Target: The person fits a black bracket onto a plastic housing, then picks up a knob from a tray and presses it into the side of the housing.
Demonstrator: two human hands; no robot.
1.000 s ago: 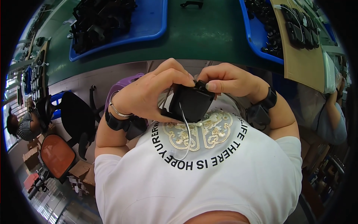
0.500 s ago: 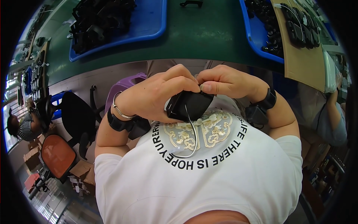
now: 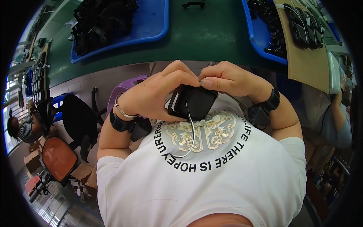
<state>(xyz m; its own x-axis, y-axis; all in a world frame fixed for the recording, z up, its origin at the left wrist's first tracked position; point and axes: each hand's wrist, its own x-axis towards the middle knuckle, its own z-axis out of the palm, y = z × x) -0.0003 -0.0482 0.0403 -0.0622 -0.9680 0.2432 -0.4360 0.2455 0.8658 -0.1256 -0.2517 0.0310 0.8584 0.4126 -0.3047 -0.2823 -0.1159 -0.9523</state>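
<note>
A black plastic housing [image 3: 193, 103], box-shaped with a thin white cable [image 3: 193, 132] coming out of its face, is held up in front of my chest. My left hand [image 3: 157, 92] grips it, thumb along the near lower side and fingers bent over its far edge. At that same far edge the thumb and forefinger of my right hand [image 3: 228, 81] are pinched together, meeting the left fingertips. Whatever small part lies between the right fingertips is hidden. The cable hangs in a loop against the white shirt.
On the green table [image 3: 204, 41] stand a blue tray [image 3: 153, 36] of black brackets and another blue tray [image 3: 261, 41] of small black parts. A cardboard sheet [image 3: 308, 68] carries black cabled units [image 3: 302, 28]. Chairs [image 3: 77, 117] stand at left; another person's arm [image 3: 338, 113] shows at right.
The housing has tilted slightly and both hands have shifted a little away from me. My right thumb has slid slightly left along the edge. The cable loop has swung a little left.
</note>
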